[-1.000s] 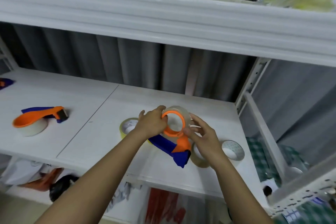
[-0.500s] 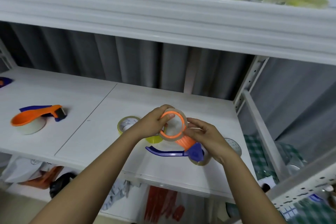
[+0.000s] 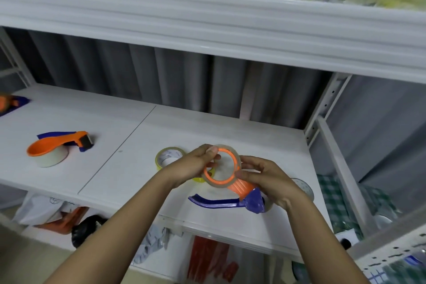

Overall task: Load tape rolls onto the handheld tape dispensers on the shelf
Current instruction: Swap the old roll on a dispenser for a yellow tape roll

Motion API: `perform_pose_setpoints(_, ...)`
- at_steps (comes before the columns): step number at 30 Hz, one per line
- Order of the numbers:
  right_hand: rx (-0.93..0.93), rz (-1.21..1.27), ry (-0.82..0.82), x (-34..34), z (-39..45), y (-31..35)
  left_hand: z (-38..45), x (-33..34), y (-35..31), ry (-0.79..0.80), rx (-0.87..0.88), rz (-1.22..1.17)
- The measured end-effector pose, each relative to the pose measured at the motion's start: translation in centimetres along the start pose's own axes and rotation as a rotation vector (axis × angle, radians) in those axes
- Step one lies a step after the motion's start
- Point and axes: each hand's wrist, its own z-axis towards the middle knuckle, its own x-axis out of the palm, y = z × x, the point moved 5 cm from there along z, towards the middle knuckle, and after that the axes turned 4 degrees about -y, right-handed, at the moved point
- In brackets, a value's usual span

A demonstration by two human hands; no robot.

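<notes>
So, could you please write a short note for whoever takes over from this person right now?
Left hand grips the clear roll sitting round the orange hub of the held dispenser. Right hand holds the same roll and dispenser from the other side, above the shelf.
Done: the left dispenser already carries a roll.
Left: finish seating this roll. A yellow roll and another roll lie loose on the shelf; a further dispenser shows partly at the far left edge.
</notes>
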Motion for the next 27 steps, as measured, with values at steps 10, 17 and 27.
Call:
perform_pose_setpoints(10, -0.086, 0.109, -0.050, 0.8, -0.6, 0.6, 0.1, 0.8, -0.4, -0.104, 0.135, 0.226)
perform_pose_setpoints(17, -0.138, -0.028, -0.102, 0.2, -0.6, 0.6, 0.3, 1.7, 0.3, -0.046, 0.084, 0.035)
perform_pose_setpoints(27, -0.262, -0.204, -0.223, -0.6, -0.3, 0.4, 1.1, 2.3, -0.2, -0.152, 0.192, 0.222)
